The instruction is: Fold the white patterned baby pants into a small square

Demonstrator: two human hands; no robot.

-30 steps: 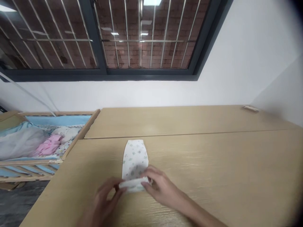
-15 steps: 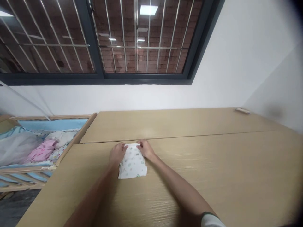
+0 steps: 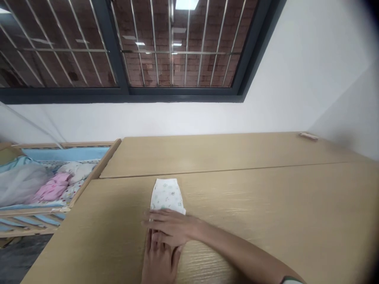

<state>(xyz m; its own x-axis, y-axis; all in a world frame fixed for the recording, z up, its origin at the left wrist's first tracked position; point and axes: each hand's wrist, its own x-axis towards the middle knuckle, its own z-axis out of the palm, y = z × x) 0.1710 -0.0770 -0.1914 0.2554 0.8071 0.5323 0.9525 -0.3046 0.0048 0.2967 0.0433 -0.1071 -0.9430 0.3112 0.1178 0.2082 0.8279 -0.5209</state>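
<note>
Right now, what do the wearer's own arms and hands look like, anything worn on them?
Left hand and right hand: both bare, no gloves. Right forearm bare, no watch or band at the wrist. A pale sleeve with a dark edge just shows at the bottom of the frame. Left sleeve, if any: out of view.

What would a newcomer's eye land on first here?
Probably the barred window across the top. Then the white patterned cloth on the wooden table, partly hidden by the right hand, with the left hand at the bottom edge. Pink fabric stands out in the crib at the picture's left.
</note>
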